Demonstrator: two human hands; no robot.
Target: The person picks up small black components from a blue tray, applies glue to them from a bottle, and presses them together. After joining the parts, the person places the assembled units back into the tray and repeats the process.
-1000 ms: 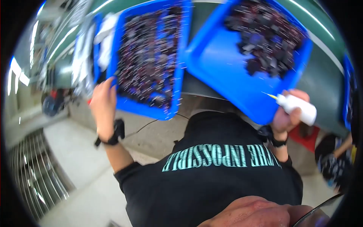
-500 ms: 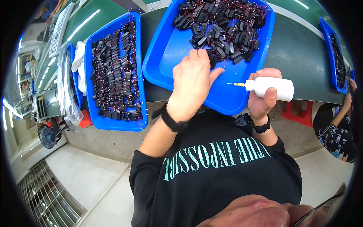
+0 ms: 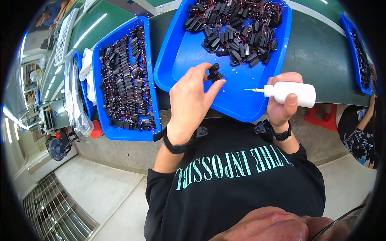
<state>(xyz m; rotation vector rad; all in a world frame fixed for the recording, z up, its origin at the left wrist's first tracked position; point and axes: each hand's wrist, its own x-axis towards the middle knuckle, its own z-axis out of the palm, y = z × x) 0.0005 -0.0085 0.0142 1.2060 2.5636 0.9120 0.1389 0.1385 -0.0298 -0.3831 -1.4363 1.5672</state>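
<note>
Between the thumb and fingers of my left hand is a small black plastic part, held above the near half of a blue tray. A thin red wire seems to trail from it. My right hand grips a white squeeze bottle lying sideways, its thin needle tip pointing left toward the held part. Tip and part are apart. The far half of the tray holds a heap of similar black parts with red wires.
Left of me stands a second blue tray with rows of black wired parts. Beyond it are white cloth and clear plastic bags. At the far right another blue tray sits near a co-worker. A red stool is below the table edge.
My left hand has drawn back toward me and left from the heap, bringing a black part into plain view. The bottle in my right hand has shifted slightly right.
</note>
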